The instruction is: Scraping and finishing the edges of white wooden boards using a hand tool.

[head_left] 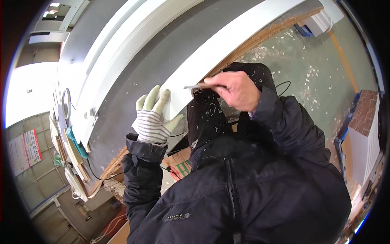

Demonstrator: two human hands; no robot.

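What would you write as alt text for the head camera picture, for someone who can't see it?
A person in a dark jacket presses a gloved left hand flat on a long white board, while the bare right hand holds a pencil with its tip at the board's edge. Wood shavings dot the green floor.

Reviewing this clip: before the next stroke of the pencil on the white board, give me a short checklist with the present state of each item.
1. Left hand, in a striped work glove, pressed flat on the white board: ok.
2. Right hand, bare, grips the pencil: ok.
3. Pencil tip touching the board: cannot tell.
4. Left fingers out of the pencil's path: ok, tip lies to their right.
5. Board surface free of wood shavings: cannot tell; shavings cling to the dark clothing.
6. Mark already visible: cannot tell.
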